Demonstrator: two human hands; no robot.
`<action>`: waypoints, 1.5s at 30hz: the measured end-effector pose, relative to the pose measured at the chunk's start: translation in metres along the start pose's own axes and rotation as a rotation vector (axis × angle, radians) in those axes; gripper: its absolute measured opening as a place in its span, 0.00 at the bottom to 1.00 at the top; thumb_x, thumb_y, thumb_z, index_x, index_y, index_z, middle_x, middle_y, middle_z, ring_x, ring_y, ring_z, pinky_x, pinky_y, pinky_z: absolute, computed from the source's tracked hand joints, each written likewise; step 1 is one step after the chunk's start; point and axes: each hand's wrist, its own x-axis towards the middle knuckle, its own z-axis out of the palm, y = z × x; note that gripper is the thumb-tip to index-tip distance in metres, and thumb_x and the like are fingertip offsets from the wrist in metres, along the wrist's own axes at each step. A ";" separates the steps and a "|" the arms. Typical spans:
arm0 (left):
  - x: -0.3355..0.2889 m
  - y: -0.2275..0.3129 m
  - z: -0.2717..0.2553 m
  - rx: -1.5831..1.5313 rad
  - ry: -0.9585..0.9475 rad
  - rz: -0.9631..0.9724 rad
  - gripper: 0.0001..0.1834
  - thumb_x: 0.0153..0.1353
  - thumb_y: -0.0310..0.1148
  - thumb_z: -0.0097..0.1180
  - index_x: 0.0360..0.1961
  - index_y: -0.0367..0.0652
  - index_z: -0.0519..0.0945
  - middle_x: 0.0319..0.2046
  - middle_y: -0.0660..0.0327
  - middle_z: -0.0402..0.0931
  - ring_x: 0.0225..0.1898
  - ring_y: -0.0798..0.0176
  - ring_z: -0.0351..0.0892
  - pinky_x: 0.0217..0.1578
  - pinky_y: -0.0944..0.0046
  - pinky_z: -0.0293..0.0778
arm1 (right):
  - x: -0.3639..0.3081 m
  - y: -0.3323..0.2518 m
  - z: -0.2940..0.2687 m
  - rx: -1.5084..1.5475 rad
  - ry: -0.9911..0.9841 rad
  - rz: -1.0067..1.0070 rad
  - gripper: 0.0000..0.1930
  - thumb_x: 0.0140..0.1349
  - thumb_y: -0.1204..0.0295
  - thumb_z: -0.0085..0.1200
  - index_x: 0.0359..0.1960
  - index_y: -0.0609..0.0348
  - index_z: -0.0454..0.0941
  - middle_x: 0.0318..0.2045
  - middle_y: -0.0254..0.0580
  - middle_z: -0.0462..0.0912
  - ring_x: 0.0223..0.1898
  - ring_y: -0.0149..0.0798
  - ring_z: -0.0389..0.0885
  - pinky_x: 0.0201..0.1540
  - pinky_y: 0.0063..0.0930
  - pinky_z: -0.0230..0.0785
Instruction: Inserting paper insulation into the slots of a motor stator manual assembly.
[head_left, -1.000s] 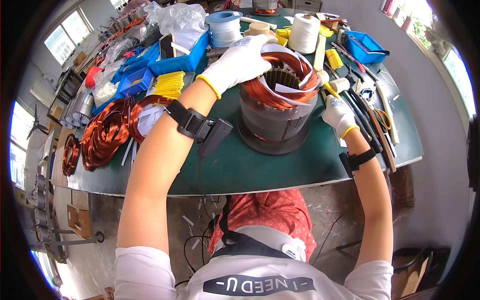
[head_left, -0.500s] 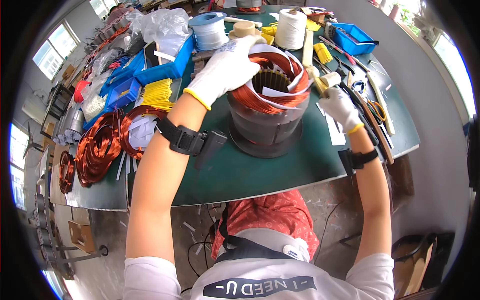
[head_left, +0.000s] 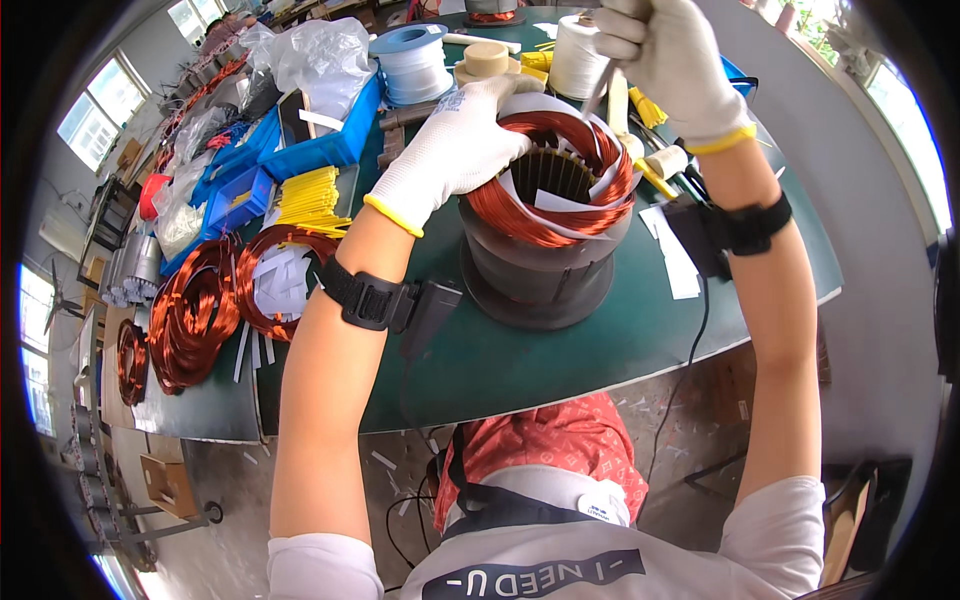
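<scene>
A motor stator (head_left: 540, 265) stands upright on the table before me, ringed at the top by orange copper windings (head_left: 520, 222) with white insulating paper tucked among them. My left hand (head_left: 465, 140), in a white glove, grips the windings' left rim, with the thumb at the inner edge. Above the far right of the stator, my right hand (head_left: 665, 65) is raised in a closed fist. From it a thin grey metal tool (head_left: 597, 92) points down, its tip at the windings; its handle is hidden in the fist, so I cannot tell its exact kind.
On the left lie copper wire coils (head_left: 195, 315), yellow sleeving (head_left: 310, 200) and blue bins (head_left: 325, 145). Behind the stator stand a blue-flanged spool (head_left: 410, 65), tape rolls (head_left: 487, 60) and a white thread cone (head_left: 577, 60). White paper strips (head_left: 672, 255) lie to the right.
My right hand has risen from the tools at the right and swung inward over the stator, now with the metal tool in it. My left hand stays on the windings.
</scene>
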 end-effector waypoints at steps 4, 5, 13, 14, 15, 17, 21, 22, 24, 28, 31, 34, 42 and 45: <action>0.003 -0.001 -0.002 -0.045 -0.059 0.023 0.30 0.53 0.22 0.61 0.60 0.38 0.72 0.51 0.51 0.78 0.51 0.61 0.79 0.54 0.64 0.73 | 0.023 0.016 0.043 -0.315 0.613 -0.102 0.08 0.72 0.66 0.44 0.31 0.47 0.70 0.17 0.24 0.61 0.18 0.25 0.59 0.21 0.19 0.52; 0.005 -0.001 0.000 -0.071 -0.080 0.024 0.30 0.53 0.22 0.61 0.60 0.38 0.72 0.51 0.51 0.78 0.51 0.60 0.79 0.55 0.64 0.73 | 0.021 0.012 0.012 -0.192 0.360 -0.042 0.08 0.71 0.65 0.44 0.32 0.47 0.70 0.16 0.24 0.61 0.16 0.24 0.59 0.20 0.19 0.51; 0.009 -0.006 -0.004 -0.109 -0.129 0.091 0.29 0.52 0.24 0.62 0.58 0.38 0.74 0.50 0.50 0.79 0.51 0.58 0.79 0.56 0.63 0.73 | 0.017 0.025 0.030 -0.392 0.265 -0.111 0.11 0.70 0.61 0.47 0.29 0.45 0.65 0.14 0.22 0.58 0.11 0.23 0.53 0.14 0.20 0.44; 0.009 -0.005 -0.004 -0.113 -0.128 0.083 0.29 0.52 0.24 0.62 0.58 0.38 0.74 0.50 0.50 0.79 0.51 0.58 0.79 0.56 0.63 0.73 | 0.017 0.026 0.031 -0.459 0.292 -0.098 0.13 0.70 0.60 0.46 0.26 0.45 0.64 0.13 0.22 0.57 0.11 0.24 0.52 0.14 0.21 0.44; 0.009 -0.002 -0.004 -0.092 -0.127 0.101 0.28 0.52 0.24 0.62 0.57 0.38 0.74 0.49 0.50 0.80 0.51 0.58 0.79 0.55 0.63 0.73 | 0.020 0.024 0.023 -0.460 0.295 -0.091 0.13 0.70 0.60 0.46 0.26 0.45 0.64 0.13 0.22 0.57 0.11 0.24 0.52 0.14 0.21 0.44; 0.014 -0.004 0.000 -0.036 -0.139 0.108 0.28 0.52 0.25 0.62 0.57 0.39 0.74 0.49 0.51 0.80 0.51 0.58 0.79 0.55 0.63 0.73 | 0.033 0.017 -0.006 -0.332 0.269 0.199 0.17 0.70 0.59 0.45 0.21 0.44 0.60 0.13 0.22 0.56 0.11 0.24 0.52 0.13 0.21 0.43; 0.012 -0.006 0.000 -0.057 -0.129 0.110 0.29 0.52 0.25 0.62 0.58 0.39 0.74 0.50 0.51 0.79 0.51 0.59 0.79 0.54 0.64 0.73 | 0.050 0.024 0.004 -0.444 0.238 0.312 0.19 0.70 0.59 0.45 0.19 0.43 0.58 0.12 0.21 0.55 0.10 0.25 0.51 0.13 0.22 0.42; 0.012 -0.002 0.000 -0.066 -0.139 0.090 0.29 0.52 0.25 0.62 0.58 0.39 0.74 0.50 0.51 0.79 0.51 0.59 0.79 0.54 0.64 0.73 | 0.057 0.024 -0.003 -0.403 0.226 0.434 0.19 0.69 0.59 0.45 0.19 0.43 0.59 0.12 0.22 0.55 0.10 0.25 0.51 0.13 0.22 0.42; 0.010 -0.005 -0.002 -0.076 -0.128 0.058 0.29 0.53 0.25 0.62 0.59 0.39 0.73 0.50 0.51 0.79 0.51 0.59 0.79 0.54 0.64 0.73 | 0.062 0.029 -0.002 -0.367 0.194 0.568 0.18 0.69 0.59 0.46 0.20 0.43 0.59 0.12 0.22 0.55 0.10 0.25 0.51 0.13 0.22 0.42; 0.009 0.001 0.000 -0.005 -0.130 0.136 0.29 0.55 0.29 0.61 0.61 0.51 0.74 0.45 0.54 0.81 0.38 0.62 0.82 0.42 0.63 0.78 | 0.038 0.029 -0.020 -0.365 0.049 0.427 0.16 0.74 0.68 0.40 0.24 0.52 0.67 0.18 0.22 0.55 0.15 0.21 0.52 0.16 0.17 0.46; 0.004 0.004 -0.009 0.037 -0.133 0.096 0.29 0.57 0.32 0.60 0.62 0.53 0.73 0.45 0.53 0.81 0.38 0.59 0.83 0.42 0.64 0.78 | 0.028 0.036 -0.011 -0.412 0.162 0.324 0.19 0.74 0.64 0.42 0.21 0.48 0.61 0.16 0.21 0.54 0.14 0.22 0.52 0.16 0.17 0.47; 0.008 0.001 -0.008 0.141 -0.150 0.098 0.30 0.58 0.35 0.60 0.64 0.53 0.71 0.46 0.52 0.81 0.40 0.58 0.83 0.43 0.64 0.79 | 0.018 0.038 -0.009 -0.289 0.290 0.130 0.16 0.72 0.63 0.46 0.23 0.49 0.67 0.14 0.21 0.51 0.13 0.22 0.47 0.16 0.17 0.44; 0.010 -0.002 -0.005 0.235 -0.122 0.122 0.30 0.57 0.35 0.62 0.62 0.47 0.71 0.51 0.50 0.78 0.51 0.52 0.79 0.54 0.61 0.75 | 0.018 0.030 -0.006 -0.349 0.213 -0.024 0.14 0.74 0.66 0.38 0.40 0.65 0.73 0.14 0.20 0.51 0.13 0.21 0.46 0.16 0.18 0.43; 0.010 -0.003 -0.003 0.227 -0.099 0.163 0.27 0.56 0.34 0.63 0.59 0.45 0.74 0.50 0.50 0.78 0.52 0.51 0.79 0.55 0.60 0.74 | 0.013 0.028 -0.004 -0.350 0.154 -0.092 0.14 0.73 0.66 0.38 0.38 0.65 0.72 0.14 0.20 0.51 0.13 0.21 0.47 0.16 0.19 0.44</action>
